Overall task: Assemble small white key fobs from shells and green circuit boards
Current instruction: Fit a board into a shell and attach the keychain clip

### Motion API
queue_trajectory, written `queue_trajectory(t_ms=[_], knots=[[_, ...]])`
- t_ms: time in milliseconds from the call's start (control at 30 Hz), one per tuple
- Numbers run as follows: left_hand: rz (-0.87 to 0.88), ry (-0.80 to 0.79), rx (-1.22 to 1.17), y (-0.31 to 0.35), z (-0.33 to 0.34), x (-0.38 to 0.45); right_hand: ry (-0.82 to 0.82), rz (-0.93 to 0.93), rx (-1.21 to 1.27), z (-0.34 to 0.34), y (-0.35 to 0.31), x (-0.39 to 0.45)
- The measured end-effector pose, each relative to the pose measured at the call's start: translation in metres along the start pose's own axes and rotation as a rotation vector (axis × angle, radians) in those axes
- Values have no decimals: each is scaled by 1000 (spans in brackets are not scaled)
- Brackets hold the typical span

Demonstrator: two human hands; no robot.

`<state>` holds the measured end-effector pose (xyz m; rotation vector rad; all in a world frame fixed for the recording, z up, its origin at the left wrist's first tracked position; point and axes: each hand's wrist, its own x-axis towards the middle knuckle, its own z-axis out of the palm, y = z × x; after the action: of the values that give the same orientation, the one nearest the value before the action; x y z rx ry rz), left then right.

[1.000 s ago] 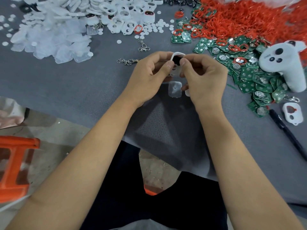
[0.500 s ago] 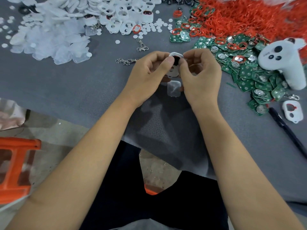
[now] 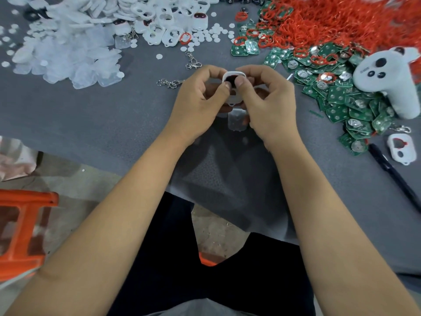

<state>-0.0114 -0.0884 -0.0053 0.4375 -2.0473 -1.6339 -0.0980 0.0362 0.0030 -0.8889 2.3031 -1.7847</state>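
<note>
Head view showed a white shell [image 3: 232, 100] pinched between both thumbs over the grey table [image 3: 114, 115]. The left hand [image 3: 200, 103] and right hand [image 3: 271, 106] each curled their fingers around that shell. Just below the shell lay a clear cover [image 3: 237, 122] on the table. Right of the shell spread green boards [image 3: 341, 106], with red rings [image 3: 341, 23] beyond them and a white controller [image 3: 391, 80] among them. Left of the shell lay a metal clasp [image 3: 169, 83].

A grey cloth [image 3: 79, 115] covered the bench; below lay bare concrete floor [image 3: 75, 179] and an orange stool [image 3: 22, 226].
</note>
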Motion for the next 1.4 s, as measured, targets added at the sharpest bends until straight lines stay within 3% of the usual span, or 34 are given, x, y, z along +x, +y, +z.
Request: queue_trajectory(t_ms=[300,500,700,867,1000,1133,1400], knots=[[93,-28,65,2,1,-5,-67,130,140,-1,-1,5],[111,25,101,-3,1,-2,-37,-33,-50,6,-3,3],[117,104,223,-8,2,1,-132,-21,-85,2,0,11],[109,81,244,-8,4,3,-39,-48,-199,6,3,10],[67,94,157,-12,3,4,-77,-146,-196,-1,-1,5],[10,99,-12,-14,4,5,64,-192,-221,-26,4,-1],[40,90,-54,-14,1,8,174,-114,-418,-60,22,-26]])
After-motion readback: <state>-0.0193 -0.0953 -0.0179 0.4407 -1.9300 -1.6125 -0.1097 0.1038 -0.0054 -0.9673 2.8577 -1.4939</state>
